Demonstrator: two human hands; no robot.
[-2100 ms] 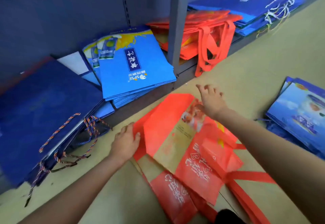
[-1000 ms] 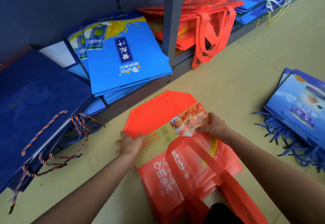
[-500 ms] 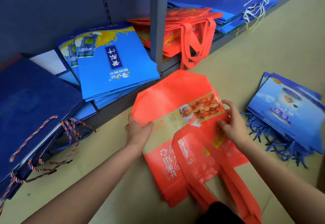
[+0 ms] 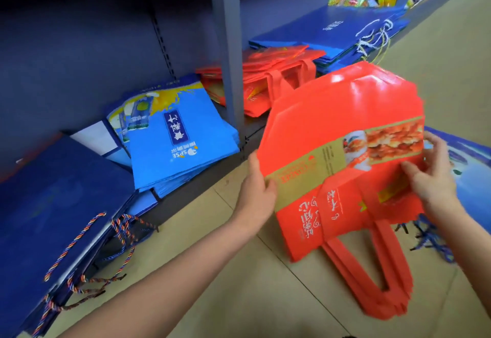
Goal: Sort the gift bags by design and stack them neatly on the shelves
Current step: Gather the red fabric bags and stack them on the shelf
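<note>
Red bags (image 4: 342,125): held up between both hands, right of shelf post (image 4: 228,53)
Left hand (image 4: 259,186): grasps left edge
Right hand (image 4: 430,178): grasps right edge

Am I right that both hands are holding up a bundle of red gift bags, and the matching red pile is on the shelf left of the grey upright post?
Not quite. The head view shows the left hand and right hand holding the red gift bags, but the matching red pile lies mostly right of the grey upright post. Left of it are light blue bags.
</note>
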